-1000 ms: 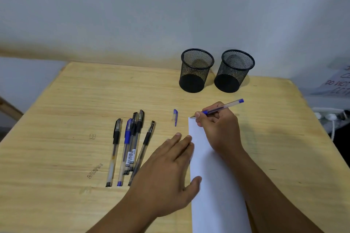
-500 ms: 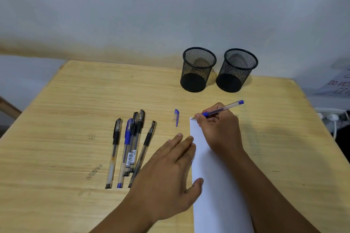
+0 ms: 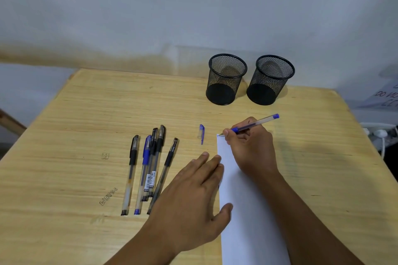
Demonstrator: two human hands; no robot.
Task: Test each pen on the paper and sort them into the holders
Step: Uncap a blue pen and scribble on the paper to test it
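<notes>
Nothing much has moved: right hand point(image 3: 251, 148) still pinches the clear blue-capped pen point(image 3: 254, 124) on the white paper strip point(image 3: 243, 211); left hand point(image 3: 193, 204) lies flat, fingers straight

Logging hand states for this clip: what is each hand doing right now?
Left hand: open, flat on the white paper sheet.
Right hand: holding the uncapped blue clear-barrelled pen, tip at the paper's top corner.

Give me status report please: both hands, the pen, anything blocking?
Right hand grips blue pen, tip at top corner of paper. Left hand flat, pressing paper edge. Blue cap off, on table. Both mesh holders unobstructed.
</notes>
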